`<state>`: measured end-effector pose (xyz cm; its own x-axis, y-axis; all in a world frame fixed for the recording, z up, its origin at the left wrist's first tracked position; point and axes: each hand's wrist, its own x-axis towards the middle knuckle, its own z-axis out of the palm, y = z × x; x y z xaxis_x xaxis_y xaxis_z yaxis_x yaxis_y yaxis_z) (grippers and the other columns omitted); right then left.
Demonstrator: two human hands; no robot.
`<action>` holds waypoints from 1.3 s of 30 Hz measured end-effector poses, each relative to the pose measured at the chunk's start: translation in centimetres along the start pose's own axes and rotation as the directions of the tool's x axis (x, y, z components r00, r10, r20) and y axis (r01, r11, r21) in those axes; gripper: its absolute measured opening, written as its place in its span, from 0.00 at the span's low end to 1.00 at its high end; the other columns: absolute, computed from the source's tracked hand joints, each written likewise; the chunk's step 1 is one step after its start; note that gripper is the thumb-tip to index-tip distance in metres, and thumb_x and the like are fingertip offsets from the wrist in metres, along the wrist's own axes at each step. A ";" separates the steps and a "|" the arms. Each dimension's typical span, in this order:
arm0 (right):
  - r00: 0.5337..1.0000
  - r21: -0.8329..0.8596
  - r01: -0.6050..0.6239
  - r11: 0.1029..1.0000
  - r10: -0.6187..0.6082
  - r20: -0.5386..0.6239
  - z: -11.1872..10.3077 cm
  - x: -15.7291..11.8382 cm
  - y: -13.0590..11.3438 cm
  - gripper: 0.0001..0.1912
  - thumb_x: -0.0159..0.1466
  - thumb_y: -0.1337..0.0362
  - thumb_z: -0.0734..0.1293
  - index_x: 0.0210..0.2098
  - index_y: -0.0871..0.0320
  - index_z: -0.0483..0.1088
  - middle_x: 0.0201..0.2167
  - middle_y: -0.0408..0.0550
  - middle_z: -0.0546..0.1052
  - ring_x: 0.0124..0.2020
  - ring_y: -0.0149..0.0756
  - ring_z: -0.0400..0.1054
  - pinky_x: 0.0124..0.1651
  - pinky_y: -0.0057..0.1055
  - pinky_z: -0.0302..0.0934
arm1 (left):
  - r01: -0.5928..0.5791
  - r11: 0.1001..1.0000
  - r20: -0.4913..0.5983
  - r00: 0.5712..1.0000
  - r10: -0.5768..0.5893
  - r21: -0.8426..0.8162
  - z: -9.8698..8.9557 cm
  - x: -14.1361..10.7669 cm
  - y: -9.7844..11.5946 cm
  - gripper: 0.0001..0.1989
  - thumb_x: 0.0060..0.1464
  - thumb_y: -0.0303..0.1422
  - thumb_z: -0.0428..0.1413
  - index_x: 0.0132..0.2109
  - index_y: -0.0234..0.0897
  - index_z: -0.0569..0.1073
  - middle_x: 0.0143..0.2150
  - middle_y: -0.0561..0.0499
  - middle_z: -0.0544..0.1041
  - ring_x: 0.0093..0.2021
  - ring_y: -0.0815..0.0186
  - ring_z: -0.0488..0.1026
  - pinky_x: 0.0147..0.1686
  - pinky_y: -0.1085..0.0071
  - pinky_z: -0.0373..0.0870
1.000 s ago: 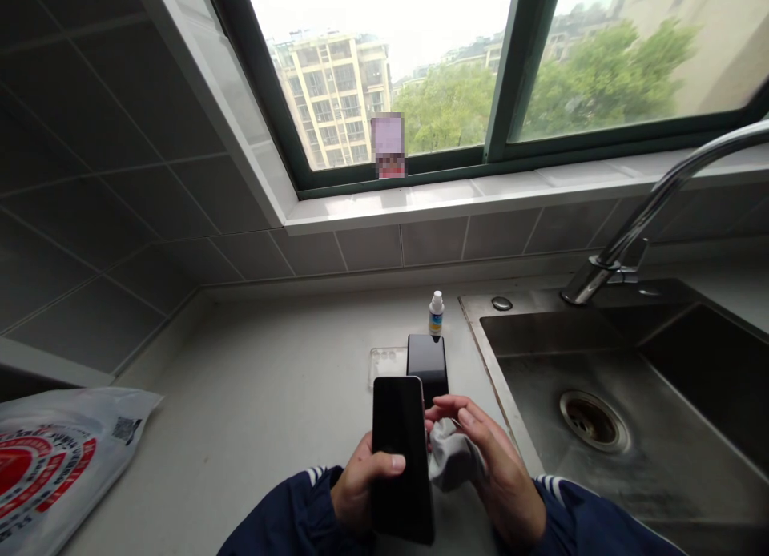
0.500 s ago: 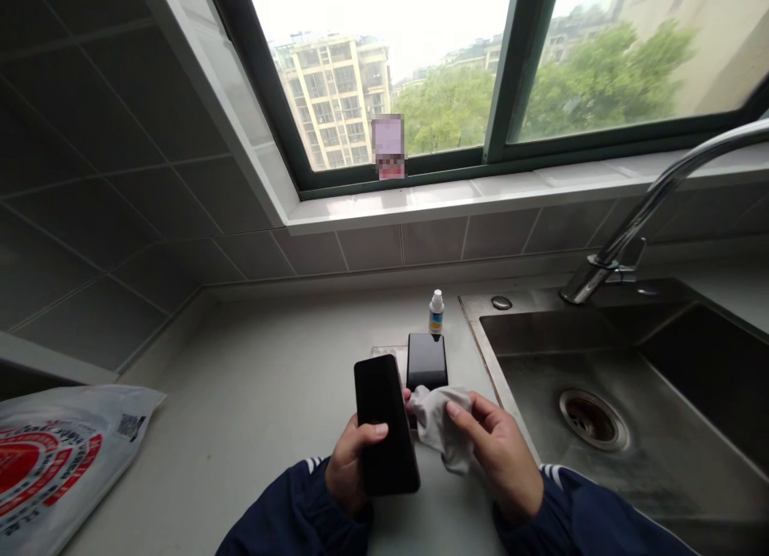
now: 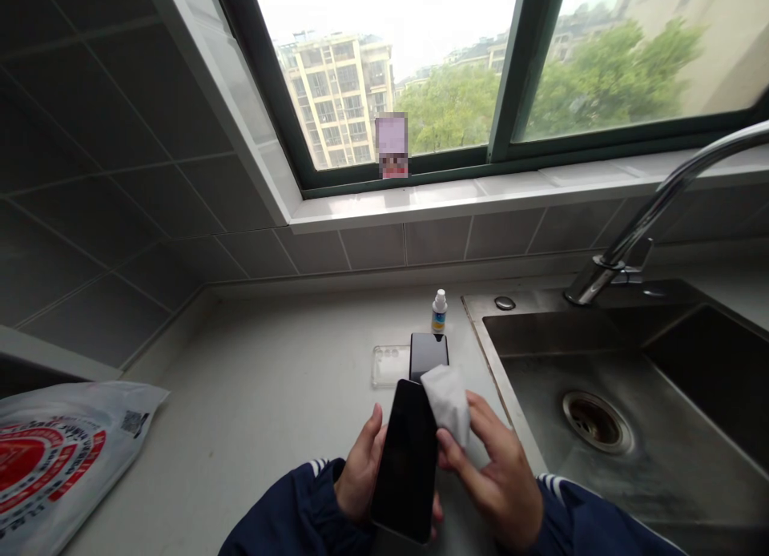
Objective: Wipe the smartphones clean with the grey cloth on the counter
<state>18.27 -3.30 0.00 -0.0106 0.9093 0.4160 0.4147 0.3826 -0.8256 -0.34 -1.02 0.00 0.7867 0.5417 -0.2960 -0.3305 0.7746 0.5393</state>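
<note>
A black smartphone lies tilted in my left hand, which supports it from below and behind with the thumb raised off its left edge. Fingertips show past the phone's lower right side. My right hand pinches a light grey cloth at the phone's upper right edge; whether cloth and phone touch is unclear. Just beyond lie a second dark phone or glossy dark device, partly covered by the cloth, and a clear phone case. Behind them stands a small white spray bottle with a blue and yellow label.
To the right is a steel sink with a drain and a curved chrome faucet. A printed plastic bag rests on the counter at left. A window rises behind the counter.
The phone has moved down and right and now leans the other way. My left thumb has lifted off its screen. The cloth is bunched differently and raised, uncovering the clear case more.
</note>
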 end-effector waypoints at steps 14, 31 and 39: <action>0.887 -0.294 0.448 0.845 -0.378 0.264 0.5 -1.4 -0.8 0.25 0.63 0.63 0.65 0.59 0.63 0.63 0.63 0.59 0.60 0.64 0.53 0.53 0.62 0.49 0.56 | -0.215 0.977 -0.066 0.974 0.215 0.009 2.1 -0.4 0.9 0.23 0.56 0.52 0.50 0.42 0.41 0.80 0.39 0.49 0.80 0.53 0.60 0.71 0.59 0.67 0.58; 0.828 -0.471 0.522 0.711 -0.289 0.480 1.6 -1.5 -0.6 0.40 0.67 0.44 0.57 0.68 0.66 0.48 0.69 0.58 0.47 0.69 0.55 0.38 0.68 0.51 0.34 | -0.271 0.962 0.088 0.958 0.274 -0.038 -1.0 0.2 -0.6 0.27 0.62 0.47 0.44 0.60 0.38 0.68 0.64 0.47 0.66 0.70 0.59 0.45 0.68 0.61 0.33; 0.742 -0.402 0.655 0.640 -0.443 0.503 1.7 -1.3 -0.7 0.41 0.65 0.37 0.52 0.64 0.62 0.59 0.66 0.52 0.57 0.69 0.49 0.44 0.69 0.51 0.21 | -0.221 0.918 -0.117 0.974 0.193 -0.329 -1.2 0.5 -0.6 0.31 0.59 0.52 0.47 0.50 0.26 0.74 0.40 0.42 0.79 0.44 0.63 0.75 0.54 0.68 0.63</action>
<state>16.41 -4.47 -0.59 -0.6494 0.5879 0.4823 0.6244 0.7743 -0.1030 -0.36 -0.85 -1.39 0.6420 0.7152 -0.2765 -0.6488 0.6988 0.3011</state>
